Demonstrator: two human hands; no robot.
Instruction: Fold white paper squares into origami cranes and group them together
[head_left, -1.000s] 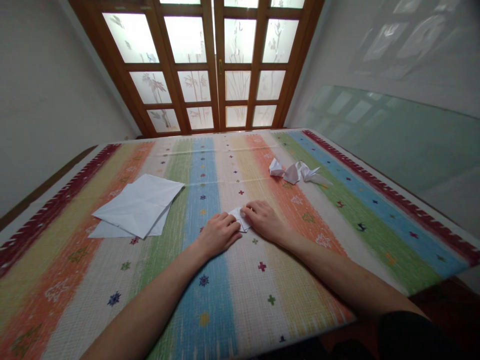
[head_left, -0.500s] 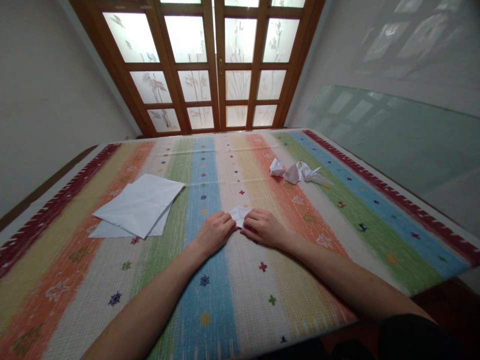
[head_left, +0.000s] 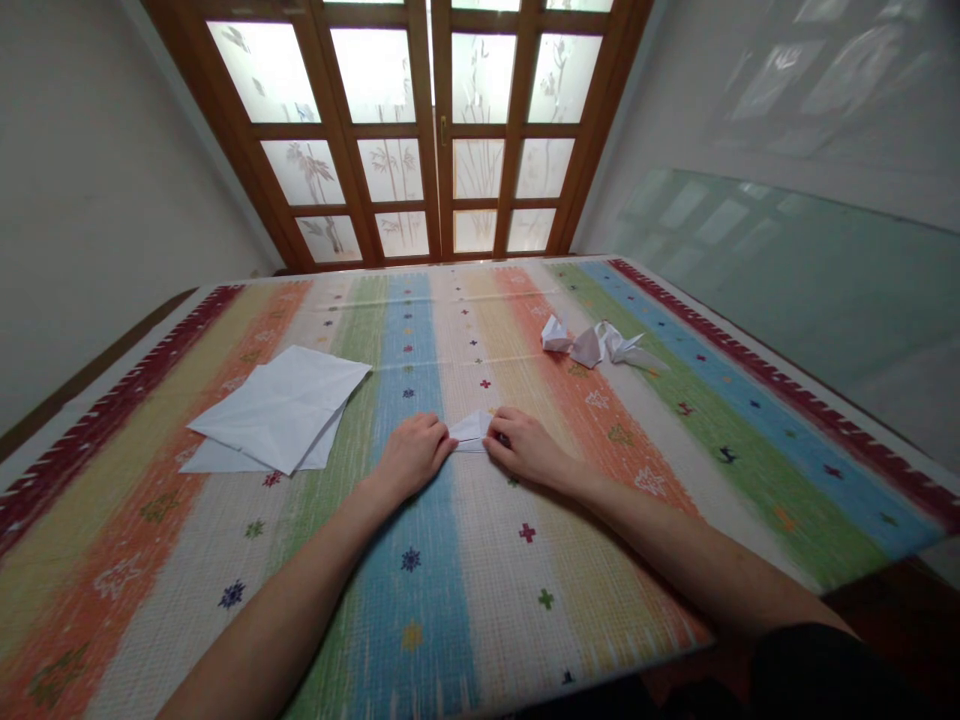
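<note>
A small piece of folded white paper point(head_left: 470, 431) lies between my hands on the striped tablecloth point(head_left: 420, 610). My left hand point(head_left: 415, 450) pinches its left end, fingers curled and pressed together. At its right end my right hand point(head_left: 523, 443) holds on with thumb and bent fingers. A crease or layer edge runs across the visible middle of the paper. Both of its ends are hidden under my fingertips.
Large flat sheets of white paper point(head_left: 281, 405) lie overlapped on the left. Several folded white paper pieces point(head_left: 592, 343) rest in a row at the back right. Beyond the table's far edge stands a wooden door point(head_left: 442, 190) with frosted panes.
My left hand has shifted a little to the left, widening the gap between my hands. More of the folded paper shows, now longer and flatter. My right hand has barely moved.
</note>
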